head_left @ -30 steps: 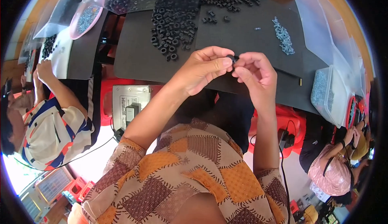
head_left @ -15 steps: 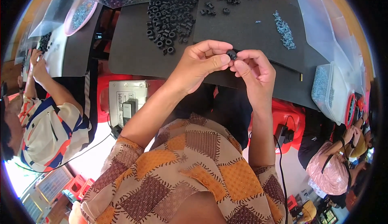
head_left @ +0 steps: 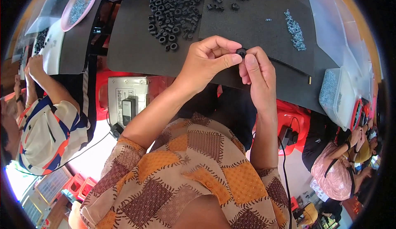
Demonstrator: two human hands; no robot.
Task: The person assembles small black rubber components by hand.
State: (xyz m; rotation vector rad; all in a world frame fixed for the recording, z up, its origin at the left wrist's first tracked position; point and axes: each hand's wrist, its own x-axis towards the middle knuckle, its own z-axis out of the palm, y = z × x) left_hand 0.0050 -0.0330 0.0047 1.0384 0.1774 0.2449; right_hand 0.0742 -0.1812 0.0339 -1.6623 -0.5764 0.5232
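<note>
In front of my body, over the table's near edge, a small round black part (head_left: 241, 53) with a dark hole in its face sits between both sets of fingertips. My left hand (head_left: 208, 59) pinches it between thumb and forefinger. From the other side my right hand (head_left: 260, 67) closes on its right edge, thumb bent and the other fingers curled. Anything small under the right fingertips is hidden. Beyond my hands lies a big heap of black ring-shaped parts (head_left: 170, 20), with a few loose black parts (head_left: 215, 5) to its right.
Small shiny metal pieces form a strip-shaped pile (head_left: 295, 30) at the right. A clear plastic tub (head_left: 330, 92) of similar pieces stands at the table's right edge. A pink bowl (head_left: 76, 10) stands far left. Co-workers (head_left: 53, 125) sit on both sides. A thin bar (head_left: 291, 67) lies right of my hands.
The black part has turned so its holed face shows more. My right thumb and fingers have drawn closer together beside it. The view has shifted slightly.
</note>
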